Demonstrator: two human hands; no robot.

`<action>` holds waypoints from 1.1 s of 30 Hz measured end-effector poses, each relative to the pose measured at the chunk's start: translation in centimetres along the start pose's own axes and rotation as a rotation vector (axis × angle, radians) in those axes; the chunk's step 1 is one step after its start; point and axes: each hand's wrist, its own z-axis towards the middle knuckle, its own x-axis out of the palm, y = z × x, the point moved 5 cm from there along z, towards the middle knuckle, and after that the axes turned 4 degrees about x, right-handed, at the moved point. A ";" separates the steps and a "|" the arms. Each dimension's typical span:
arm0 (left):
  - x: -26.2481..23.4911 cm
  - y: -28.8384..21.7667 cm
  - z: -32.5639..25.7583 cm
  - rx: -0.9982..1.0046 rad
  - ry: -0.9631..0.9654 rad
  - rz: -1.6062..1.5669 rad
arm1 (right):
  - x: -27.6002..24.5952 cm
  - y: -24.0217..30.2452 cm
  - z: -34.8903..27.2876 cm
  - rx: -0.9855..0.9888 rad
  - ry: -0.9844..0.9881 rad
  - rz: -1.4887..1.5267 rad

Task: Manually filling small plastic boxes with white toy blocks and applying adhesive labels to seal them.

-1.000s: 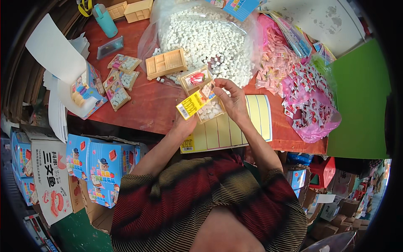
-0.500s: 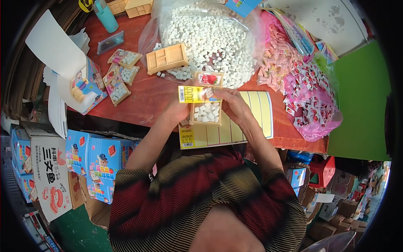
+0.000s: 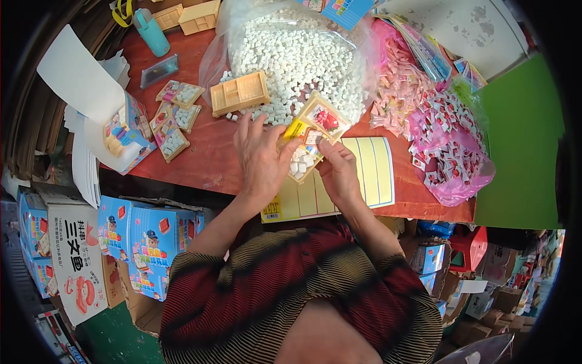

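Note:
Tilted over the table's front is a small beige compartment tray, with white marshmallow-like cubes in its lower part and a red-printed packet at the top. A yellow label crosses its middle. My left hand grips the tray's left edge between thumb and forefinger, the thumb over the label, while its other fingers stand apart. On the right side, my right hand holds the tray with its thumb on the front; its other fingertips are partly hidden. Beneath lies a yellow label sheet divided into strips.
A clear bag of white cubes spreads behind the tray, beside an unfilled beige tray. Several filled trays lie left. Pink bags of small packets lie right. Blue printed boxes stand below the table's left edge.
The held tray has turned clockwise, its top tipping right. My left hand has come up over its left side, with fingers spread; the label now lies against the tray.

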 end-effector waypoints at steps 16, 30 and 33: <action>-2.0 -0.4 -0.8 0.381 0.096 -0.515 | 2.5 4.2 -2.0 -0.866 0.511 -1.148; 0.3 8.2 -3.1 -0.588 0.129 -0.819 | 1.5 -1.1 4.6 -0.165 0.402 -0.780; -2.1 15.5 -0.2 -0.599 -0.086 -0.569 | 3.8 -0.2 7.7 -0.759 0.337 -1.303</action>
